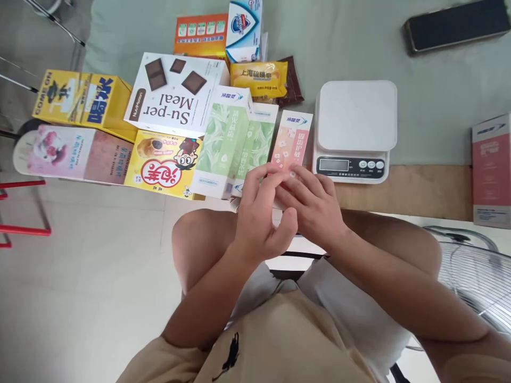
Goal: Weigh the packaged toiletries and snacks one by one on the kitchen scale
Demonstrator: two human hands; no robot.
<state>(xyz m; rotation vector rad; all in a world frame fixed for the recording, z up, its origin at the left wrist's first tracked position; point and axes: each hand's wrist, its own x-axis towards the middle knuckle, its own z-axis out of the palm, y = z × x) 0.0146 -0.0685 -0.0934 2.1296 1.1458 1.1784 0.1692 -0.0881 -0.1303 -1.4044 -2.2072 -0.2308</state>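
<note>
My left hand (263,215) is over the table's near edge, at the lower end of a pink flowered box (293,138). Its fingers are bent but apart, the thumb sticks out, and nothing shows in its grasp. My right hand (315,205) meets it fingertip to fingertip, with fingers stretched out over the same end of the pink box. Whether either hand presses on the box cannot be made out. Left of it lie two green-and-white boxes (221,141), the lower end of one partly behind my left hand. A white kitchen scale (357,117) stands just right of the pink box.
Leftward lie a white Su-per Meal box (175,96), yellow boxes (163,165) and a pink box (80,154). Behind are a yellow soap packet (259,78), a blue-white box (244,29) and an orange box (202,34). A phone (457,25) and another pink box (493,170) lie right.
</note>
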